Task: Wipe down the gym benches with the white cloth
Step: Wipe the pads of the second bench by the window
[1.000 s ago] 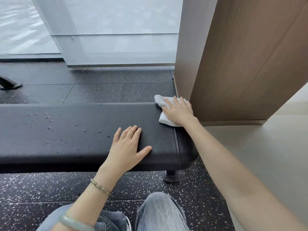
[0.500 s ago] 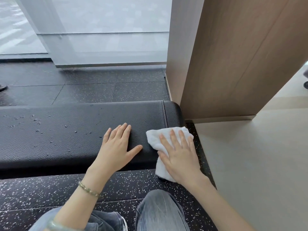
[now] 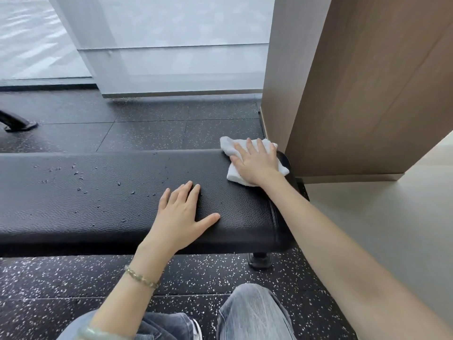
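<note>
A long black padded gym bench runs across the view, with small droplets or specks scattered over its left and middle part. The white cloth lies at the bench's far right corner. My right hand presses flat on the cloth, fingers spread, and covers most of it. My left hand rests flat on the bench top near the front edge, fingers apart, holding nothing.
A wood-panelled column stands right behind the bench's right end. Speckled black rubber flooring lies around the bench; pale smooth floor to the right. A black machine foot sits far left. My knees are at the bottom.
My right hand slid the cloth from the bench's near right edge back to the far right corner. My left hand stayed in place on the bench.
</note>
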Available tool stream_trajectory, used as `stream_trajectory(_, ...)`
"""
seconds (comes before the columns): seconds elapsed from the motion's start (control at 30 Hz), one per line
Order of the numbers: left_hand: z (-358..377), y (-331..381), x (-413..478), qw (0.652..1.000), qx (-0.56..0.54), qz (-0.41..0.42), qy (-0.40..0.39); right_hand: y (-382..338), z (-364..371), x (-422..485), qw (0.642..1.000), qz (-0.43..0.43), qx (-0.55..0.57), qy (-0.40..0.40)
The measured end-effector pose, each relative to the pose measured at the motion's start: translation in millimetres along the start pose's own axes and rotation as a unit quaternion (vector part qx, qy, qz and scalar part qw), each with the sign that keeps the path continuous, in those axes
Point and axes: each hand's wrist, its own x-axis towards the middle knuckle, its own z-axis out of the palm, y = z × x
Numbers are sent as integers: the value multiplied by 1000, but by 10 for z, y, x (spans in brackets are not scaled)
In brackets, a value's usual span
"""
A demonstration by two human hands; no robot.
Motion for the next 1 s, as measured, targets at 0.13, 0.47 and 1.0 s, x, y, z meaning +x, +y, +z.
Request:
stream_trajectory(0.13,-23,-63,-65,1000,-16,9,-3,-141,179,-655,998,-7,-10,57)
stream_trajectory(0.47,-79,-169,-107,1000,-17,-6,4,-342,212,-883,998,-36,26,44)
stream_trajectory(1.0,-56,-230,-164,999,-32,-18,-15,-618,255,-921,993,-90,69,39)
